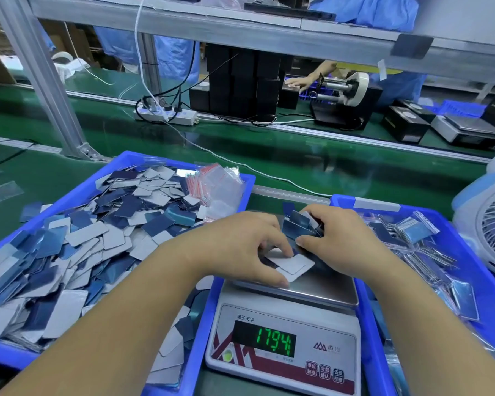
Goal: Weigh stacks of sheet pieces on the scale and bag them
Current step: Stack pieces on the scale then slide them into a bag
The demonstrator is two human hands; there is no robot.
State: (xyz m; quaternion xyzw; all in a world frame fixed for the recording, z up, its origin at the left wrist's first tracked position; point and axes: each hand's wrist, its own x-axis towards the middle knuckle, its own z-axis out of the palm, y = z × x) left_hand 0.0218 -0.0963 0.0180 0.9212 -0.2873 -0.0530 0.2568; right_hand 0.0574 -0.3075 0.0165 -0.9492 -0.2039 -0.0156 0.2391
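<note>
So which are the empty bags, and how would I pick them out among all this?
Start at the big blue tray on the left, heaped with loose blue and grey sheet pieces. In its far right corner, just beyond the left hand, lies a bundle of small clear bags. Unlike the filled bags in the right tray, these are flat and see-through, with red strips showing.

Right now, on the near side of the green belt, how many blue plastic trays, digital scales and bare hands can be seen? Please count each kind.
Blue plastic trays: 2 (left one with loose sheet pieces, right one with bagged pieces)
White digital scale: 1
Bare hands: 2 (left hand, right hand)
Total: 5
</note>
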